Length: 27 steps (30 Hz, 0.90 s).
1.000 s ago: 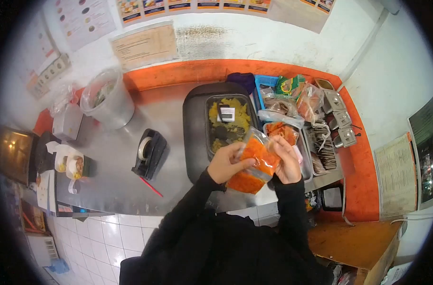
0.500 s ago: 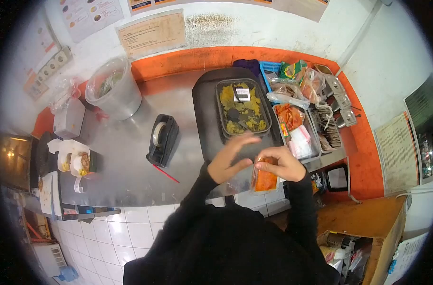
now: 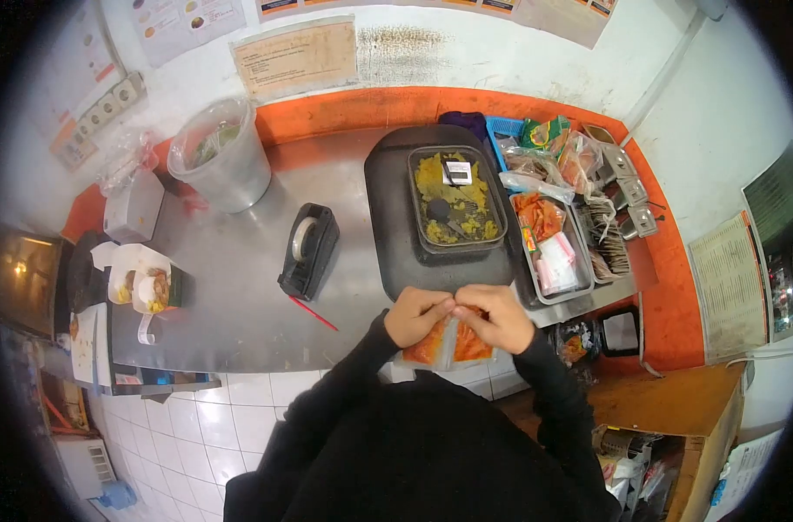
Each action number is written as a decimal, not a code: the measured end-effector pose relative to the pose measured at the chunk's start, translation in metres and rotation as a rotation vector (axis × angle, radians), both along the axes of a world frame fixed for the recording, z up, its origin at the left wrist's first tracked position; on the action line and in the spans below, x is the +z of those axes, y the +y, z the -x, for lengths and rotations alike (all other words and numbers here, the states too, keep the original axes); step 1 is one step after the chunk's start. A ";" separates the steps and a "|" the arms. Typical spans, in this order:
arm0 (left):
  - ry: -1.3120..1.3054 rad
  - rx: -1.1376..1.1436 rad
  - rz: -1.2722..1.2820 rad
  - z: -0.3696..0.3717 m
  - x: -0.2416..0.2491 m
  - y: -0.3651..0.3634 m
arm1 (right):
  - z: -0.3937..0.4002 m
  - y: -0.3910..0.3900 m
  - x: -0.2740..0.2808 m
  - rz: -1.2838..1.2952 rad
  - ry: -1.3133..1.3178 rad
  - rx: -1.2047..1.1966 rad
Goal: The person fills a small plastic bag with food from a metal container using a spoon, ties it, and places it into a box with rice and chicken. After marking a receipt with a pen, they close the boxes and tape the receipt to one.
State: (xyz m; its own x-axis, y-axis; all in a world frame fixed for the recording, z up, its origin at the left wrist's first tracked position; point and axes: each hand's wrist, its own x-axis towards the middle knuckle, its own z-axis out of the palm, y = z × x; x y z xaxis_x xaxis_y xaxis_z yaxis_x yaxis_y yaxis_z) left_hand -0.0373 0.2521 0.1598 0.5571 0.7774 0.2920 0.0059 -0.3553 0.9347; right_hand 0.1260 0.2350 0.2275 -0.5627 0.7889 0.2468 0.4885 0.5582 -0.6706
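Note:
My left hand [image 3: 417, 317] and my right hand [image 3: 498, 315] meet at the counter's front edge, thumbs together, pinching the top of flat clear plastic packets with orange-red contents [image 3: 471, 341]. The packets hang below my fingers, with a clear strip between two filled parts. Just beyond lies a dark board [image 3: 392, 226], bearing a black tray of yellow-green food [image 3: 431, 174] and a small white device [image 3: 456, 173]. Right of it stands a plastic tray [image 3: 585, 261] with red-orange food and small white and pink packets.
A tape dispenser [image 3: 310, 252] and a red stick [image 3: 314, 313] lie on the metal counter [image 3: 231, 296]. Further left are a large clear bucket [image 3: 231, 174], a white box [image 3: 133, 209] and an open food box [image 3: 172, 287]. A blue basket [image 3: 498, 127] is at the back right.
My left hand has moved from open beside the packet to gripping it with my right hand. The packets now show two orange-red parts side by side. The camera view has shifted slightly.

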 end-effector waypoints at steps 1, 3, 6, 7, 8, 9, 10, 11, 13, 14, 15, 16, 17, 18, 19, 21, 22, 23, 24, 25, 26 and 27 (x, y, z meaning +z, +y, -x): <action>-0.097 0.050 0.100 0.001 -0.004 -0.003 | 0.007 -0.003 0.001 -0.021 0.070 -0.039; -0.120 0.095 0.127 0.005 -0.004 -0.012 | 0.018 -0.008 -0.002 -0.092 0.193 -0.102; -0.171 0.149 0.185 0.011 -0.004 -0.021 | 0.024 -0.010 -0.006 -0.340 0.146 -0.053; -0.129 0.169 0.207 0.014 -0.009 -0.021 | 0.028 -0.012 -0.001 -0.462 0.119 -0.030; -0.090 0.191 0.231 0.016 -0.011 -0.020 | 0.031 -0.015 0.002 -0.467 0.119 -0.031; -0.215 0.206 0.386 0.018 -0.001 -0.023 | 0.034 -0.018 0.004 -0.503 0.120 -0.011; -0.212 0.203 0.385 0.023 0.007 -0.024 | 0.036 -0.019 0.004 -0.535 0.122 0.007; -0.110 0.262 0.292 0.029 0.015 -0.024 | 0.037 -0.017 0.000 -0.486 0.119 -0.037; -0.002 0.331 0.210 0.034 0.025 -0.020 | 0.032 -0.012 0.010 -0.114 0.126 -0.074; 0.112 0.353 -0.032 0.037 0.029 -0.017 | 0.029 -0.008 0.013 0.265 0.127 -0.100; 0.230 0.369 -0.273 0.040 0.031 -0.013 | 0.024 0.000 0.005 0.329 0.137 0.010; 0.246 0.383 -0.251 0.039 0.032 -0.013 | 0.024 0.006 -0.005 0.197 0.161 0.134; 0.272 0.466 -0.288 0.034 0.033 -0.012 | 0.025 0.000 -0.009 0.091 0.121 0.054; 0.291 0.548 -0.341 0.032 0.034 -0.007 | 0.027 -0.004 -0.002 -0.031 0.077 -0.030; 0.298 0.554 -0.338 0.035 0.029 0.000 | 0.027 -0.009 0.003 -0.027 0.082 -0.023; 0.260 0.845 -0.373 0.037 0.012 0.015 | 0.021 -0.023 0.012 -0.502 -0.002 -0.174; 0.262 0.838 -0.369 0.040 0.013 0.023 | 0.013 -0.031 0.019 -0.497 -0.003 -0.180; 0.281 0.945 -0.168 0.045 0.015 0.031 | 0.000 -0.040 0.027 -0.509 -0.067 -0.233; 0.297 1.044 0.033 0.051 0.016 0.037 | -0.013 -0.046 0.029 -0.524 -0.133 -0.287; 0.223 0.862 0.113 0.059 -0.042 0.059 | -0.024 -0.052 0.027 -0.522 -0.136 -0.300; 0.150 0.682 0.212 0.067 -0.099 0.081 | -0.034 -0.057 0.022 -0.388 0.004 -0.465; 0.092 0.515 0.320 0.074 -0.154 0.103 | -0.046 -0.062 0.018 -0.254 0.144 -0.629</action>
